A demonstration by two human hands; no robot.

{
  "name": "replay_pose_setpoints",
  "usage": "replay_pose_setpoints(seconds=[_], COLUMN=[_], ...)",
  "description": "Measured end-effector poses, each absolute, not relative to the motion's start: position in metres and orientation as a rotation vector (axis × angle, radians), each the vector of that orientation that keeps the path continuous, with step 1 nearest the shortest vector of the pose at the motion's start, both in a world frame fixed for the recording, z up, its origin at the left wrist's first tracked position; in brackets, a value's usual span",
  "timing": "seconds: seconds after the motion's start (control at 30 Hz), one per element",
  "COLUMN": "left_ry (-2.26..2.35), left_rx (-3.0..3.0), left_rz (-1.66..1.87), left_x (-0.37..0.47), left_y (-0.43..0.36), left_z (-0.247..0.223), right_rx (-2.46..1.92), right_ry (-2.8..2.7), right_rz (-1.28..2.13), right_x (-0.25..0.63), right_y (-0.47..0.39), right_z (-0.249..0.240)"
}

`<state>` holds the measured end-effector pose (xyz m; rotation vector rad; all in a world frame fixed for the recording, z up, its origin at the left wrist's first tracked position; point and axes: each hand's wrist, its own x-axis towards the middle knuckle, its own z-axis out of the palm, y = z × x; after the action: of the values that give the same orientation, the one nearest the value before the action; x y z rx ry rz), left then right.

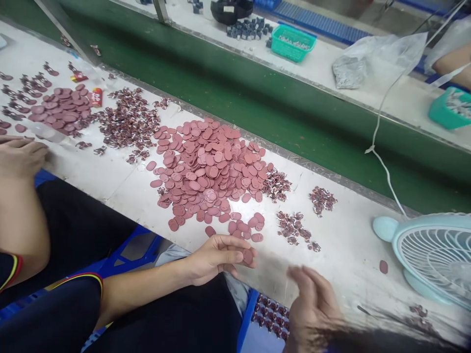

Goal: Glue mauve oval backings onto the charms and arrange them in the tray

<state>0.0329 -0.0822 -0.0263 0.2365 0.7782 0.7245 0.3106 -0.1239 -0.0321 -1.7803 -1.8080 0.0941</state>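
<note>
Between its thumb and fingers, my left hand (221, 257) holds a reddish oval disc (248, 256) over the table's near edge. My right hand (312, 296) is to the right, blurred, raised with its fingers extended; whether something small is in it cannot be made out. Beyond my left hand lies a large pile of reddish oval discs (209, 166). Small brown figure-like parts (293, 227) form little heaps right of the pile. A single disc (383, 266) lies further right on the white table (349, 235).
A light blue fan (434, 255) stands at the right. Another person's hand (22, 154) rests at the left edge, near more discs and parts. A green belt (257, 108) runs behind the table. Below the edge, a tray of parts (270, 316) shows.
</note>
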Motion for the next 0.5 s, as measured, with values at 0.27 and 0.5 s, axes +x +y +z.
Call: replay_pose_setpoints(seconds=[0.27,0.5], left_ry=[0.804,0.823], left_rx=[0.26,0.226], left_rz=[0.742,0.709], left_x=[0.024,0.018], left_y=[-0.074,-0.078], left_z=[-0.02,-0.028], right_rx=[-1.748,-1.779], right_ry=[-1.996,-2.032], right_rz=[0.024,0.132], right_x=[0.298,0.28], right_y=[-0.079,-0.16], right_z=[-0.098,-0.1])
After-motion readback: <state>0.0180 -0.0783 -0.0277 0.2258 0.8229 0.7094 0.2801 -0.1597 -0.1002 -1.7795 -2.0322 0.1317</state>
